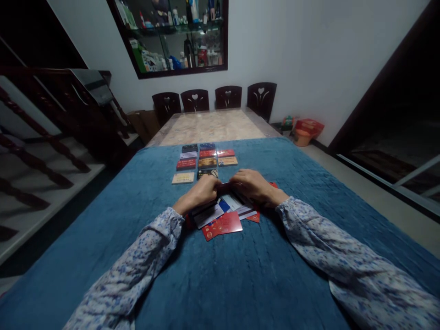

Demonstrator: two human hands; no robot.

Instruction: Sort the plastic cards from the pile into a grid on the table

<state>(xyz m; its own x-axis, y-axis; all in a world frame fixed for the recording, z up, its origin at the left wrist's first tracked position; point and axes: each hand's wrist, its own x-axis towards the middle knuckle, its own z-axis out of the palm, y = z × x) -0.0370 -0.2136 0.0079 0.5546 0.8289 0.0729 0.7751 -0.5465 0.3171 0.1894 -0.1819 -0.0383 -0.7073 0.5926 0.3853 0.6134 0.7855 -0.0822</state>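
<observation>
Both hands meet above a loose pile of cards on a blue cloth (pixel 220 275). My left hand (pixel 202 190) and my right hand (pixel 252 185) have curled fingers, pinching the two ends of a dark card (pixel 225 185) seen nearly edge-on. Beneath them, red cards (pixel 231 223), a white card (pixel 209 215) and a blue-and-white card (pixel 224 205) overlap at different angles. Beyond my hands, several card stacks stand in rows, among them a gold stack (pixel 207 162), a red stack (pixel 186 164) and a cream stack (pixel 183 178). My right hand hides part of the pile.
The cloth covers the near part of a long table, whose patterned top (pixel 220 123) shows at the far end. Several dark chairs (pixel 228 97) stand behind it. A stair railing (pixel 51 137) is on the left, an orange bucket (pixel 303 136) on the floor at right.
</observation>
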